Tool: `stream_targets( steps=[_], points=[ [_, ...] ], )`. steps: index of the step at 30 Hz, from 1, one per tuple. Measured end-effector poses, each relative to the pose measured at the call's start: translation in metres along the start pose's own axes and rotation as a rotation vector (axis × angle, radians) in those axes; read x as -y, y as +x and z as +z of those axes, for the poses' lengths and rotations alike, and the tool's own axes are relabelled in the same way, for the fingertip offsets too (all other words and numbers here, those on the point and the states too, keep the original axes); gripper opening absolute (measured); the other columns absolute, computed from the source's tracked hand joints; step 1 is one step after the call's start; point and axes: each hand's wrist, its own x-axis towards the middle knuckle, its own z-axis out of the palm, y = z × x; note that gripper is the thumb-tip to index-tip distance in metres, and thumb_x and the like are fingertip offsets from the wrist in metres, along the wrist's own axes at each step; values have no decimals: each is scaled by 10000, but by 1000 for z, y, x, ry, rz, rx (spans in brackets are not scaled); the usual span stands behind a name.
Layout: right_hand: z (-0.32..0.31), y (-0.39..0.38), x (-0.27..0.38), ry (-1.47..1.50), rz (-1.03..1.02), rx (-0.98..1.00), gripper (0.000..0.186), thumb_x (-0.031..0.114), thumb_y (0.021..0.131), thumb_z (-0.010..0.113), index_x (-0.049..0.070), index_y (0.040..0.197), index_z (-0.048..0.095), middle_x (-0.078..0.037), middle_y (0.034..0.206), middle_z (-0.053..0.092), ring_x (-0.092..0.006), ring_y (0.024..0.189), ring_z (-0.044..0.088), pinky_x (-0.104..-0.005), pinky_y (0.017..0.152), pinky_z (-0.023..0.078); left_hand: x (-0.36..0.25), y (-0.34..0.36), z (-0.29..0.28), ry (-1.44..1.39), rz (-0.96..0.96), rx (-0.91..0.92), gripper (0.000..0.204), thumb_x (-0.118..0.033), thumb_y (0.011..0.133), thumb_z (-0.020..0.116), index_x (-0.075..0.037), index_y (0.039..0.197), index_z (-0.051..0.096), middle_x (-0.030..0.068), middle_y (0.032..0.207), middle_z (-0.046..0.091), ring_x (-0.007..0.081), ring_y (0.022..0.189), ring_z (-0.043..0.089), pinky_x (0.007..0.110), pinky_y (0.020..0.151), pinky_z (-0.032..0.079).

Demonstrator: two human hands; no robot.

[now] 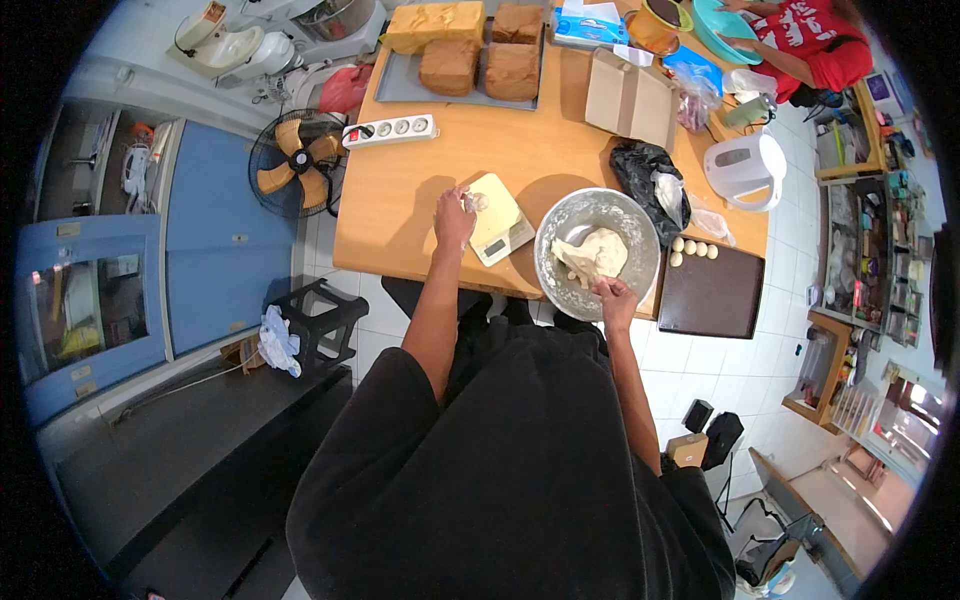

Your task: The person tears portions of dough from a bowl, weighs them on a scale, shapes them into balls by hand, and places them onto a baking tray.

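Note:
My left hand holds a small piece of pale dough over the left edge of a small kitchen scale on the wooden table. My right hand reaches into a large metal bowl at its near rim, pinching at the lump of white dough inside. Several small dough balls lie in a row on a dark brown board to the right of the bowl.
A tray with brown loaves stands at the table's far side, with a white power strip near it. A black bag, a white kettle, and cardboard lie behind the bowl. Another person in red works far right. A fan and a black stool stand left.

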Motion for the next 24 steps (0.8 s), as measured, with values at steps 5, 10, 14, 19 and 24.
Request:
stream_targets(
  steps=[5, 10, 14, 19, 24],
  points=[
    [0, 1, 1, -61, -12, -1, 234, 158, 840, 696, -64, 895, 651, -96, 783, 671, -137, 699, 629, -253, 673, 493, 8, 0, -2, -103, -48, 71, 254, -175, 892, 559, -98, 1130, 603, 134, 1085, 580, 312, 1070, 529, 448, 917, 429],
    [3, 3, 1, -82, -12, -49, 241, 182, 841, 706, -51, 842, 645, -82, 753, 665, -120, 661, 604, -256, 641, 485, 2, -7, 0, -126, 45, 67, 314, -209, 866, 616, -97, 1158, 596, 138, 1123, 580, 328, 1112, 506, 442, 939, 423],
    [4, 3, 1, -44, -25, -51, 235, 180, 852, 695, -47, 821, 641, -75, 729, 659, -114, 632, 592, -251, 618, 478, -5, -7, -1, 82, 311, 44, 403, -200, 815, 680, -96, 1189, 575, 146, 1174, 554, 341, 1138, 486, 437, 963, 413],
    [5, 5, -11, 19, -72, -49, 246, 190, 884, 654, -42, 803, 644, -73, 697, 645, -110, 604, 585, -242, 604, 474, -10, -12, 6, 119, 193, 77, 410, -108, 786, 678, -89, 1181, 569, 148, 1158, 539, 334, 1116, 494, 424, 952, 422],
    [5, 2, -23, 18, -52, -34, 256, 179, 902, 621, -59, 813, 644, -78, 689, 644, -113, 605, 589, -244, 597, 479, 1, -17, 11, -63, 89, 31, 373, -19, 785, 628, -69, 1150, 573, 161, 1128, 522, 335, 1082, 506, 414, 925, 437]
  ],
)
